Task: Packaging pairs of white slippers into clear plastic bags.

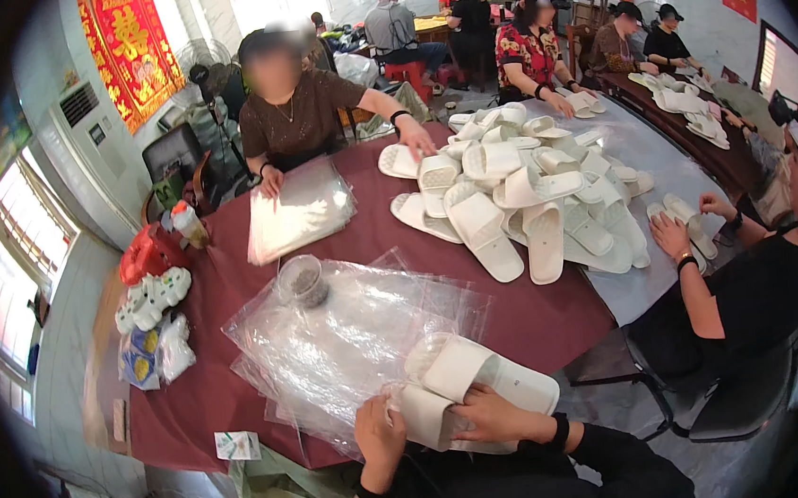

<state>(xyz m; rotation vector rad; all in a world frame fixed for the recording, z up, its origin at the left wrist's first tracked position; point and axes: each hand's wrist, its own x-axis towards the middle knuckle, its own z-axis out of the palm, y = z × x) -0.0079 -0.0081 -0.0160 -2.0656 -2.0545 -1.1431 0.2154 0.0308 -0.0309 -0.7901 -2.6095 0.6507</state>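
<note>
Both hands sit at 6 o'clock, low centre. Left hand (pixel 379 438) is closed on the toe end of a white slipper (pixel 430 415) and on the edge of a clear bag (pixel 332 350) under it. Right hand (pixel 490 418) lies fingers together across the pair of slippers (pixel 491 383), pressing them flat; grip underneath can't be told. Pair sits at the near edge of the maroon table (pixel 538 322), on top of the loose bag stack.

Judgement: step looks like getting the pair into a bag. Do it well by keeping both slippers stacked sole to sole, pinching only one bag layer so the mouth opens, and sliding toe first. Stack is slippery, so several bags could lift together.

Around: small clear cup (pixel 303 281) at 11 o'clock of the bags, slipper heap (pixel 528 200) at 1 o'clock, flat bag pile (pixel 299 212) under a co-worker's hands at 11 o'clock. Another co-worker at 3 o'clock handles slippers too.
</note>
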